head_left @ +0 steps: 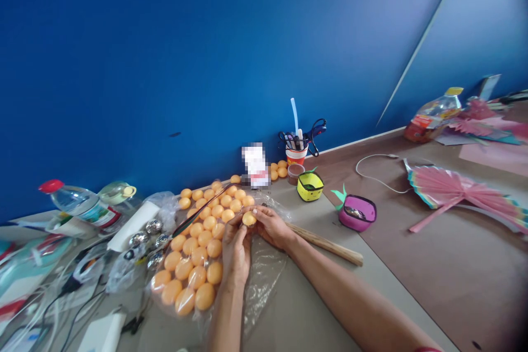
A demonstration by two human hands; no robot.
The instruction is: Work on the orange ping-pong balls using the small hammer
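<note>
Head | small round orange ball [249, 219] | pinched by both hands' fingertips [258, 211]

This is looking like a craft corner, at home or in a classroom; which of the two cannot be told. A cup [296, 155] is holding scissors [317, 126] and pens [297, 140] against a blue wall [206, 38]. Pleated pink paper fans [449, 190] are lying across the desk [412, 286]. Bright little pots [310, 186], a bag of orange balls [198, 253], bottles [78, 203] and a white cable [373, 179] are crowding it.
</note>
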